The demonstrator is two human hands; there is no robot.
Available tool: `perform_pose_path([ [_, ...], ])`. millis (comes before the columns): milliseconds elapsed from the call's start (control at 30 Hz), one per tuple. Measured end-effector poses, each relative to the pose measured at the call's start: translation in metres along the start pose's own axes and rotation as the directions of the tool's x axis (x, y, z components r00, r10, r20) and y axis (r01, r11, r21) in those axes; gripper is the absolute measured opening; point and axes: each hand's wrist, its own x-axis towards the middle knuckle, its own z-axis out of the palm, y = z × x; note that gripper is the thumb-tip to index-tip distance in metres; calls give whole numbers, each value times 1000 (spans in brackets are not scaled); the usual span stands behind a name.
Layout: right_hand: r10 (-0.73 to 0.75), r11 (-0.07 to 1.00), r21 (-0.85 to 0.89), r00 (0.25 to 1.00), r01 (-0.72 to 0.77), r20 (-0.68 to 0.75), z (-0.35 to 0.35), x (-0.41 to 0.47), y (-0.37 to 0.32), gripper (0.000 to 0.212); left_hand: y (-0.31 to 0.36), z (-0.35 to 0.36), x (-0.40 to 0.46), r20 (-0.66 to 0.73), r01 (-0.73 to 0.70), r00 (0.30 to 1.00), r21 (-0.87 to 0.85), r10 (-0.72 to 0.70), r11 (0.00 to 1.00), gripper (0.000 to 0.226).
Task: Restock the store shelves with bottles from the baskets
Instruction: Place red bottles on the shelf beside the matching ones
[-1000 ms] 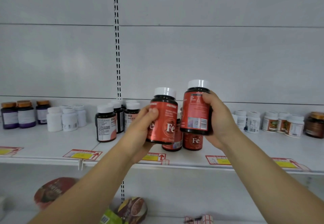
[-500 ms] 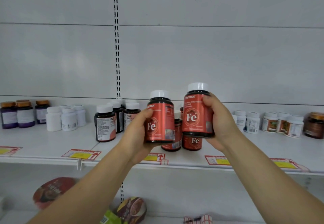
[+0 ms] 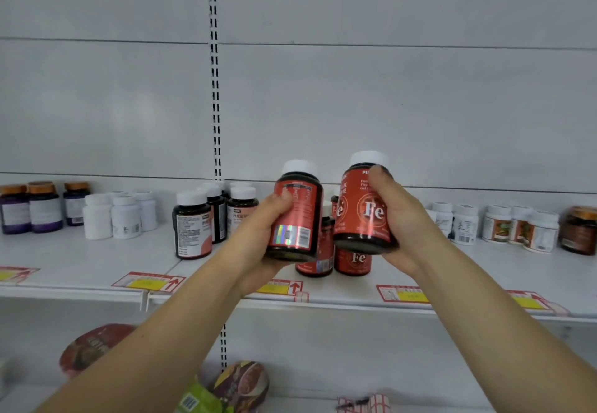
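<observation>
red bottles [image 3: 295, 218] held up hide shelved ones [image 3: 352, 260] behind.

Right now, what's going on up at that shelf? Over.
Left hand grips one red Fe bottle, barcode side out. Right hand grips another, logo out. Both above shelf. Red bottles already stand directly behind.

Both arms raised forward, left hand [image 3: 258, 235] fingers curled gripping, right hand [image 3: 407, 228] fingers curled gripping alongside

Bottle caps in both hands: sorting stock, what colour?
White caps, on the left-hand bottle and right-hand bottle; head view.
</observation>
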Motion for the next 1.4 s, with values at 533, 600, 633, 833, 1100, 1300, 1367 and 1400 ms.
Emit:
perform_pose_path([
  [533,-336,882,-320,938,345,87,-19,-11,-4,62,5,-14,1,16,-174,984,298,178,939,68],
  [600,-222,936,-288,974,204,-34,-19,-9,-8,43,7,-9,1,-61,-80,993,262,100,962,51],
  [633,-163,953,-272,983,134,-84,-20,-8,-10,31,7,-7,2,-98,-38,993,250,64,968,42],
  [833,-95,953,-300,980,40,-173,-22,-7,-6,30,6,-7,3,-170,-26,982,310,83,950,37],
  [1100,-261,717,-675,965,173,-30,-34,-14,23,61,-20,-10,2,-113,-97,974,573,195,814,59],
  [1300,-263,699,-700,963,145,-62,-39,-2,36,67,-28,-3,11,-127,-76,969,659,211,748,55],
  [1367,-251,679,-719,967,145,-42,-41,2,39,72,-30,-3,15,-142,-58,968,679,208,732,54],
  [1400,-248,672,-726,968,145,-37,-41,4,40,72,-31,-3,18,-148,-48,967,692,207,720,54],
])
